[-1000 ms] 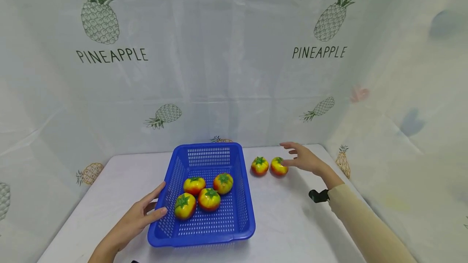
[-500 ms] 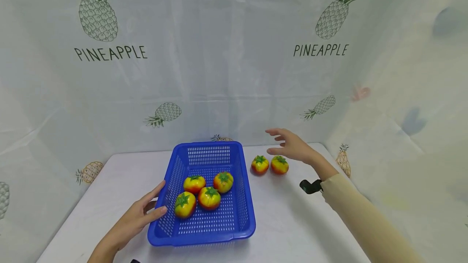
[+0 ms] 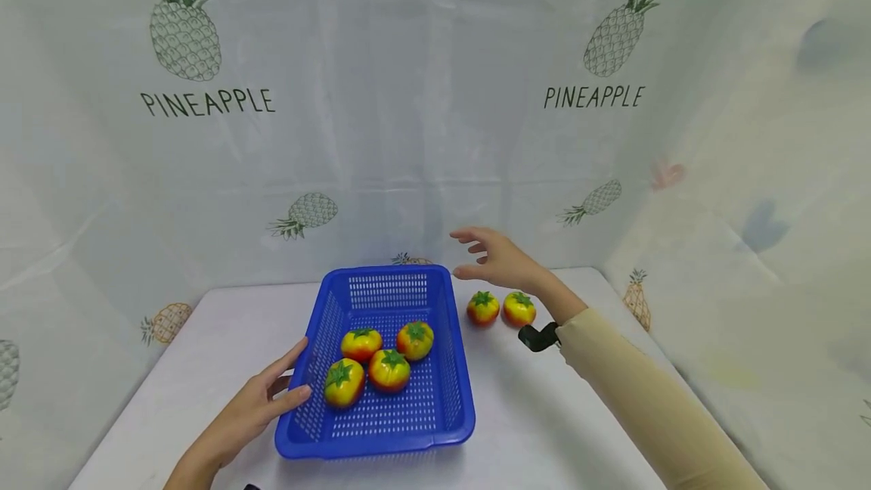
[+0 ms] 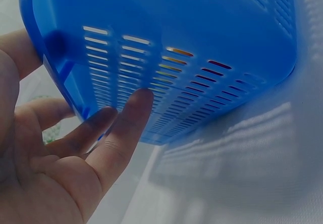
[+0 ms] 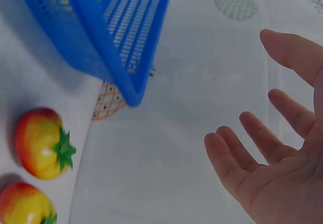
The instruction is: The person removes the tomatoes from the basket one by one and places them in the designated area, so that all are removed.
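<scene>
A blue basket stands on the table with several red-yellow tomatoes, one of them a green-topped tomato, lying inside. My left hand holds its left side, thumb and a finger over the rim; in the left wrist view, fingers of the left hand lie against the slotted outer wall. My right hand hovers beyond the basket's back right corner, fingers parted and nothing held. Two more tomatoes, one nearer the basket and one farther right, rest on the table below the right forearm.
The white-covered table reaches up to a pale curtain printed with pineapples at the back. More curtain hangs on both sides. A dark wrist strap sits at the right sleeve.
My right hand has moved left and slightly up, away from above the right-hand loose tomato toward the basket's back corner. The left hand, basket and tomatoes keep their places.
</scene>
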